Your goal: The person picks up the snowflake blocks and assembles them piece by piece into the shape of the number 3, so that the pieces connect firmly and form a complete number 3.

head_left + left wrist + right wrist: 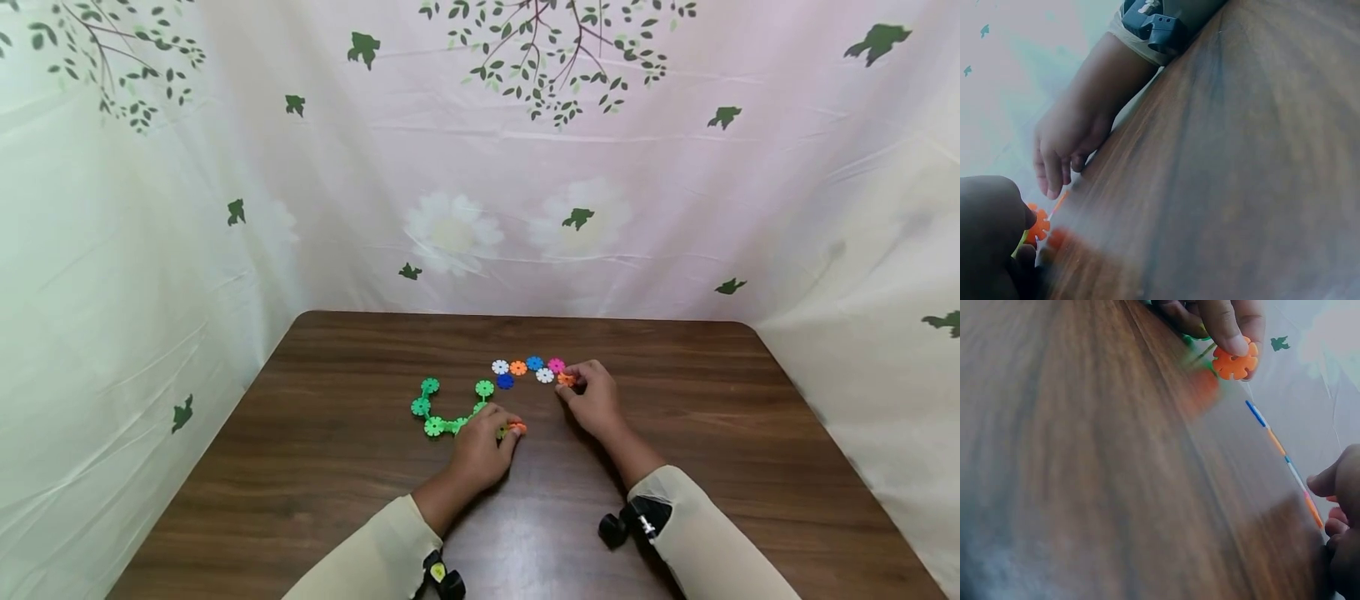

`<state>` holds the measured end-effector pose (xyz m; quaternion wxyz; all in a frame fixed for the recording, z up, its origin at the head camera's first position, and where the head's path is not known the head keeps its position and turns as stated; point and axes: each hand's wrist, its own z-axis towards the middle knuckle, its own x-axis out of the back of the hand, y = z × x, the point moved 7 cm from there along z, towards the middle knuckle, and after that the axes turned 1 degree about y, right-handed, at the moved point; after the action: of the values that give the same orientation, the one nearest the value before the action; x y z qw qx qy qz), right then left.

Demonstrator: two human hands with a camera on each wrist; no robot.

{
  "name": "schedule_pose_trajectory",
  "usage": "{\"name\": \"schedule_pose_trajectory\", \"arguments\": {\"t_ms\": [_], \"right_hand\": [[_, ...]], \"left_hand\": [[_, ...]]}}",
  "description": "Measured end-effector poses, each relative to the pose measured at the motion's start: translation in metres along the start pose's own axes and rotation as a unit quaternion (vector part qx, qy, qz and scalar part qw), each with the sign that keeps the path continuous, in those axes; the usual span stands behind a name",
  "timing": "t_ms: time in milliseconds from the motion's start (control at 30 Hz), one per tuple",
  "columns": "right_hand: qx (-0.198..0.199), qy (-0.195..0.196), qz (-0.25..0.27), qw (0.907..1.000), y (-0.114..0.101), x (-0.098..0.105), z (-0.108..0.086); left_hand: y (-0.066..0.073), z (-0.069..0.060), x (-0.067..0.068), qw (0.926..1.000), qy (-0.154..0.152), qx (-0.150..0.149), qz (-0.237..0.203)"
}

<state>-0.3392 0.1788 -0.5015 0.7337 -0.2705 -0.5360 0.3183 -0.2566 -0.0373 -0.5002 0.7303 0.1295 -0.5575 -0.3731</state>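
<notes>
Orange flower-shaped disc (517,427): located at the fingertips of the left hand (480,450), left of the right hand. The left thumb and fingers are bent and pinch the disc, its notched face showing in the right wrist view. A yellow-green disc (502,433) sits just beside it; the hand hides whether the two are joined.

Green disc chain (435,426): lies on the table in a U shape, running partly under the left hand.

Second orange disc (566,379): between the thumb and forefinger of the right hand (597,402), which are curled round its edge, only slightly apart. Cannot tell whether it is lifted.

Remaining discs, flat on the table near the right hand: pink disc (556,365), light blue disc (535,363), third orange disc (518,368) and white disc (500,367) in the far row; second white disc (544,376) and dark blue disc (506,382) on the near side.

Surroundings: brown wood-grain table (322,483); pale curtain (337,167) with printed leaves, birds and flowers behind. Both forearms wear cream sleeves (382,550) and black wrist devices (612,531).
</notes>
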Motion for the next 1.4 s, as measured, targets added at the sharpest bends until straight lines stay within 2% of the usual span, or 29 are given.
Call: {"name": "schedule_pose_trajectory", "arguments": {"t_ms": [300, 533, 800, 967, 1267, 1400], "right_hand": [[-0.011, -0.026, -0.033, 0.9991, 0.0055, -0.0033, -0.0011], [0.003, -0.026, -0.038, 0.9989, 0.0004, -0.0012, -0.0021], [0.009, 0.006, -0.013, 0.9999, 0.0006, 0.0027, -0.0030], [0.013, 0.018, -0.006, 0.9997, 0.0007, 0.0040, -0.0020], [-0.011, -0.017, -0.014, 0.9997, 0.0019, 0.0025, -0.0045], [-0.006, -0.030, -0.018, 0.9994, -0.0002, 0.0032, -0.0065]], "left_hand": [[-0.0011, -0.0006, -0.0012, 0.9999, -0.009, -0.001, 0.005], [0.0008, 0.0000, -0.0004, 0.9999, -0.005, -0.010, 0.007], [0.0022, -0.0004, 0.0001, 0.9998, -0.014, -0.009, 0.010], [0.0038, 0.0001, 0.0015, 0.9999, -0.006, -0.012, 0.011], [0.0048, 0.0008, 0.0017, 0.9998, -0.001, -0.009, 0.017], [0.0051, 0.0003, 0.0018, 0.9999, -0.003, -0.008, 0.015]]}}
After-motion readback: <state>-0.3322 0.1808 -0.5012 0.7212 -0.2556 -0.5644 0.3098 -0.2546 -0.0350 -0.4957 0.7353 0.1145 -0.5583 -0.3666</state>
